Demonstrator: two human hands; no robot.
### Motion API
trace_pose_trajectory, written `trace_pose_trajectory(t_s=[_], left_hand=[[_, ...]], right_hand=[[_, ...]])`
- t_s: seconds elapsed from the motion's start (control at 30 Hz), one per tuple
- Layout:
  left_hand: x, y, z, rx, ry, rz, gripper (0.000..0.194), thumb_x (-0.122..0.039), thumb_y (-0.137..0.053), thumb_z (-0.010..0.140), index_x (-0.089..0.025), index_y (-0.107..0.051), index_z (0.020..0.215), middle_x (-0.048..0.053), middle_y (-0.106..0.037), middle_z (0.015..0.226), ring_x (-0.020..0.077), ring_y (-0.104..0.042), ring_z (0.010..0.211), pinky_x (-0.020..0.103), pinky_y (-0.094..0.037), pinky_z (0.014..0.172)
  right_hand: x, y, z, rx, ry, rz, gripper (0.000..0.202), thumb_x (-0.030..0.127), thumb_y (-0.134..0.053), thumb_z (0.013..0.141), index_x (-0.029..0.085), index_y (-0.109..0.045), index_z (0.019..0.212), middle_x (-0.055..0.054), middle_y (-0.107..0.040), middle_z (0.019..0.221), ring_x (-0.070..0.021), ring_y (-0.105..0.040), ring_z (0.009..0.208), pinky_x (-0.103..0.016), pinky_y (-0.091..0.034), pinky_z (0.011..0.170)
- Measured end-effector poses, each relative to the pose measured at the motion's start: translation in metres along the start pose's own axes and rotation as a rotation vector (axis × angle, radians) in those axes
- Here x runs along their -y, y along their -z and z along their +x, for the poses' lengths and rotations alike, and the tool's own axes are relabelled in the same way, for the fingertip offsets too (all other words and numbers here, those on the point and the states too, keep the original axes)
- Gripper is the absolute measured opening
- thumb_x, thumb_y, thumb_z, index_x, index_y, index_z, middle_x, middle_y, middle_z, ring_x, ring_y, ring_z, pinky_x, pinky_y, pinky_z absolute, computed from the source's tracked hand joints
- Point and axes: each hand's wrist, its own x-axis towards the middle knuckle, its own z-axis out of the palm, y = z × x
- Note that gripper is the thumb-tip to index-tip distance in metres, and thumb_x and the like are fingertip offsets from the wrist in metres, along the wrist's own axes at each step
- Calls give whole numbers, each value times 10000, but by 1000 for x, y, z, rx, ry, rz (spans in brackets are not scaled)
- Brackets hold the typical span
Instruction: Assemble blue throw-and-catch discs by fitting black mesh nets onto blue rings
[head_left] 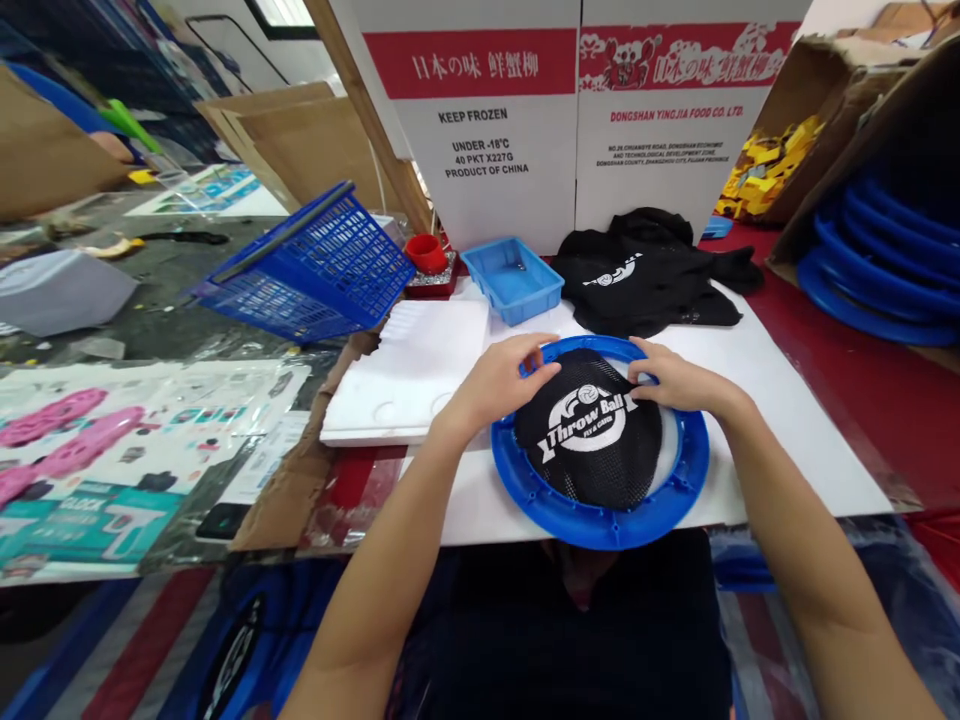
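A blue plastic ring with pegs around its inner face lies on the white board near the table's front edge. Inside it rests a black mesh net printed "Throw Ball" in white. My left hand is closed over the ring's upper left rim, its thumb reaching in to the net's edge. At the upper right, my right hand pinches the net's edge, with its index finger resting on the rim. More black printed nets lie in a pile behind the ring.
A light blue tray, a red cup and white foam stand behind and left. A blue basket leans at left. White cartons wall off the back. Stacked blue rings fill a box at right, near yellow parts.
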Motion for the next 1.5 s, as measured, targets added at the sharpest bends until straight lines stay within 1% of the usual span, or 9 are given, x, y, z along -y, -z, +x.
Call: trace_pose_trajectory(t_s=[0.1,0.17,0.23,0.33,0.5,0.73,0.93,1.17,1.5], left_hand=[[-1,-5,-1,126,-193,-38,183,-375,-739,989,-275,-825,1116,99,-644,1503,300,-584,1427,524,-456,1232],[-2,-13,-2,269,-234,-39,230,-371,-789,957,-309,-822,1176,77,-524,1654,319,-466,1552,557,-378,1300],[0,-21,-4,371,-253,-27,299,-379,-805,947,-321,-806,1241,79,-496,1676,322,-460,1556,541,-373,1302],[2,-28,-4,415,-243,49,242,-411,-739,994,-289,-807,1192,100,-632,1497,309,-588,1397,498,-446,1214],[-9,-29,-8,427,-133,248,263,-419,-632,1051,-209,-767,970,69,-706,1039,248,-688,952,437,-511,984],[-26,-48,-9,314,-153,162,241,-394,-578,1085,-231,-722,1187,106,-699,1311,302,-643,1264,489,-460,1078],[-23,-62,-4,229,-82,59,150,-304,-601,1043,-223,-727,1037,51,-779,1118,254,-712,1059,429,-497,987],[-19,-66,-3,145,-70,14,104,-278,-648,960,-229,-730,920,20,-784,964,223,-704,888,366,-506,839],[-19,-68,-2,129,-64,21,111,-300,-680,948,-222,-715,876,32,-780,952,222,-694,867,360,-509,807]], right_hand=[[11,-8,4,73,191,159,166,415,-820,898,256,-781,925,-67,-401,1752,-404,-343,1632,-615,-301,1321],[20,-12,6,119,260,233,188,442,-823,901,261,-784,929,-51,-401,1756,-373,-349,1635,-592,-300,1330],[26,-14,6,137,289,272,188,440,-822,904,259,-780,936,-49,-407,1755,-352,-350,1637,-579,-301,1333],[28,-13,4,137,267,287,197,443,-821,905,254,-765,906,-48,-431,1746,-344,-387,1621,-567,-318,1325],[31,-5,0,129,236,281,249,476,-775,936,240,-754,858,-85,-572,1642,-350,-549,1499,-543,-407,1256],[38,-4,2,62,272,377,226,444,-687,989,236,-705,903,-90,-746,1408,-319,-668,1348,-494,-477,1170],[41,-2,2,67,220,399,239,422,-623,1013,227,-676,884,-93,-736,1424,-310,-682,1278,-487,-487,1126],[39,-8,7,-12,206,344,257,358,-582,1009,231,-607,787,-74,-790,1218,-260,-690,998,-436,-533,921],[30,-6,8,40,221,317,235,320,-558,1020,237,-625,810,-59,-763,1308,-274,-695,1154,-458,-525,1019]])
